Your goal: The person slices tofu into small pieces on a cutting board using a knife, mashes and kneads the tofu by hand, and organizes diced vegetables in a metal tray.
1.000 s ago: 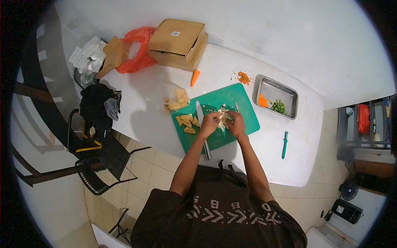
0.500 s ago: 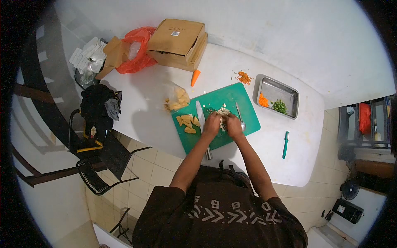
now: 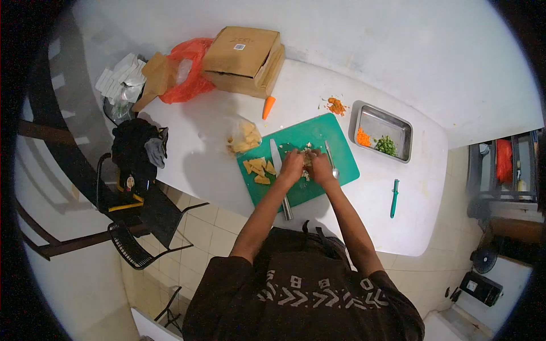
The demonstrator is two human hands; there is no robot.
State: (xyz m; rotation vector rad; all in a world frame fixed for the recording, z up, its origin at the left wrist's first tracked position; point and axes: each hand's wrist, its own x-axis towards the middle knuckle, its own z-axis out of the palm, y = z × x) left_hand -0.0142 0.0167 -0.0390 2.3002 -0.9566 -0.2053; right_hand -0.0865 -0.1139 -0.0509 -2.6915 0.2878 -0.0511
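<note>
Logging the head view from afar; I have the left hand (image 3: 292, 165) and right hand (image 3: 321, 165) over the board (image 3: 340, 132), just apart, fingers curled down and narrow at the tips; whether either pinches anything I cannot tell, knuckles hide the contact. Pale bits (image 3: 306, 175) lie on the board between the hands, partly covered; some show beyond the fingertips, some nearer the body; I read their spread as running away from the body, along the gap, neither hand clearly nearer. Knife (image 3: 275, 154) lies just left of the left hand, long axis fore-and-aft, tip away, the left forearm crossing over its middle; spoon (image 3: 335, 173) lies just beside the right hand, bowl end toward the body; in my judgement these two bound the sideways room, blade side calling for more care; yellow chunks (image 3: 257, 163) lie left of the knife.
</note>
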